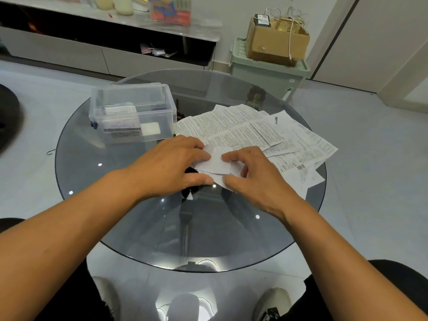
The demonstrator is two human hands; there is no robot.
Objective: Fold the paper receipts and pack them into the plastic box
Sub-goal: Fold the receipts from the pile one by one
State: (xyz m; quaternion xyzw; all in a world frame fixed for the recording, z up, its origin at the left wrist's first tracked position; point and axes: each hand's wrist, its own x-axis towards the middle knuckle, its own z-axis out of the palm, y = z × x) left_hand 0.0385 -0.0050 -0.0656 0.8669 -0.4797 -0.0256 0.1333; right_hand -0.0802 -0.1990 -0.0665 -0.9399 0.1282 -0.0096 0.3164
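A partly folded white receipt (pixel 217 162) lies on the round glass table (pixel 120 214) in front of me. My left hand (pixel 169 167) holds its left edge between fingers and thumb. My right hand (pixel 257 172) pinches its right side, index finger on top and thumb at the near edge. Several loose printed receipts (pixel 261 128) fan out behind and to the right of my hands. The clear plastic box (pixel 133 112) stands open at the table's far left, with a few folded papers inside.
A pale green bin (pixel 266 70) with a cardboard box (pixel 275 40) on top stands on the floor beyond the table. A low cabinet (pixel 104 52) runs along the back wall. My knees and shoes show under the glass.
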